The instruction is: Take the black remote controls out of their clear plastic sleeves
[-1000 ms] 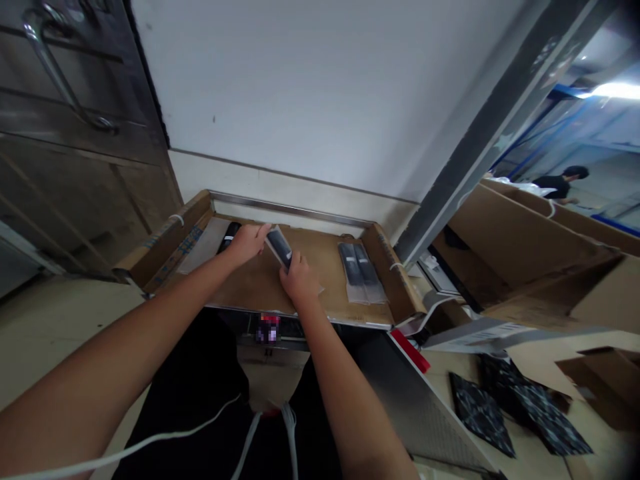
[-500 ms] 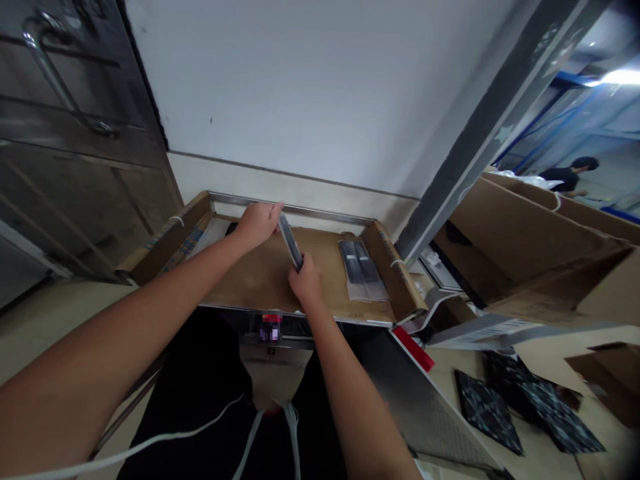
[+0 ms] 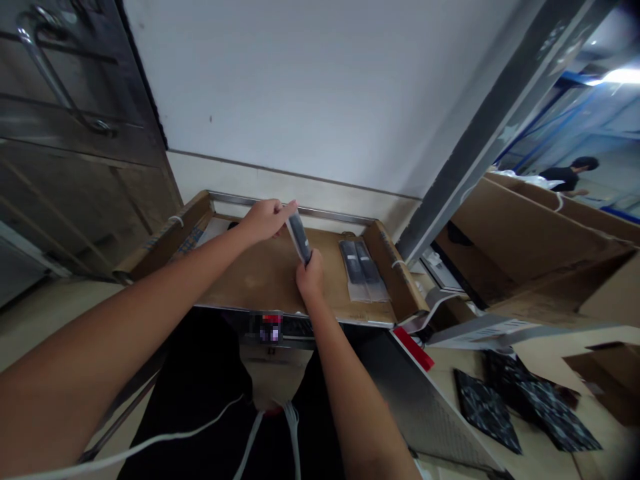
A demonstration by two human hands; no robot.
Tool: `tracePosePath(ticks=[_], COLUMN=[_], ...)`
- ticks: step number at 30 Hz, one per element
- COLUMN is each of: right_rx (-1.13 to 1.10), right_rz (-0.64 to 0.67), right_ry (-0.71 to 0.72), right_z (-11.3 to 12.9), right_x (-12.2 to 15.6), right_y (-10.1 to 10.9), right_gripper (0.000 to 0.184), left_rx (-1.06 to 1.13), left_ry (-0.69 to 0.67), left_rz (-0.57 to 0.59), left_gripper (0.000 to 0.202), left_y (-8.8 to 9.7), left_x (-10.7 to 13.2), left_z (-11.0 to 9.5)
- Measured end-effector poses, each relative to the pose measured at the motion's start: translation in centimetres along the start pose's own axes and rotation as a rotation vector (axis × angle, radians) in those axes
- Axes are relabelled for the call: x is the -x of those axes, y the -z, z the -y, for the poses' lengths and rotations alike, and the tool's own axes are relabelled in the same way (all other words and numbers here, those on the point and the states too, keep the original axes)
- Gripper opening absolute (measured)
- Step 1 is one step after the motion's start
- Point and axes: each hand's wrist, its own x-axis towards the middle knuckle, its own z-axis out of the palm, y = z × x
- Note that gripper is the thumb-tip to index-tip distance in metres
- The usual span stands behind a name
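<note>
A long, narrow dark item in a clear plastic sleeve [image 3: 299, 237] is held up at a slant over the cardboard-lined tray. My left hand [image 3: 269, 219] pinches its upper end between thumb and fingers. Lower down, my right hand [image 3: 311, 273] is wrapped round the other end. What exactly the dark item is, I cannot tell. To the right, two similar dark items in clear sleeves [image 3: 361, 261] lie side by side on the cardboard. Partly hidden behind my left forearm are a pale sheet [image 3: 214, 230] and a small black thing at the tray's left.
Cardboard walls edge the tray [image 3: 393, 273] on both sides. A large open carton [image 3: 540, 247] stands at the right, near a grey post [image 3: 495, 113]. Dark patterned bags [image 3: 487, 410] lie on the floor. A metal door [image 3: 65, 133] is at left; a person [image 3: 570, 177] is far right.
Both hands have moved slightly right with the sleeved item. It has turned, so more of its broad dark face shows.
</note>
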Motion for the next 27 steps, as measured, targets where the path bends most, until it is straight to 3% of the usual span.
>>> tracePosePath(ticks=[2, 7, 12, 19, 27], right_rx=[0.014, 0.023, 0.043, 0.049, -0.002], right_rz=[-0.036, -0.118, -0.138, -0.133, -0.053], right_ry=[0.016, -0.021, -0.025, 0.006, 0.052], right_z=[0.3, 0.9, 0.9, 0.9, 0.2], right_x=[0.3, 0.7, 0.8, 0.9, 0.4], right_y=[0.3, 0.8, 0.8, 0.9, 0.2], right_gripper=[0.025, 0.038, 0.039, 0.036, 0.021], left_rx=[-0.079, -0.247, -0.232, -0.36, -0.332], left_ry=[0.024, -0.142, -0.105, -0.206, -0.246], left_rz=[-0.036, -0.144, -0.207, -0.142, -0.101], left_gripper=[0.048, 0.044, 0.034, 0.032, 0.032], left_y=[-0.1, 0.6, 1.0, 0.4, 0.1], left_x=[0.0, -0.2, -0.3, -0.3, -1.2], left_z=[-0.2, -1.6, -2.4, -3.3, -4.3])
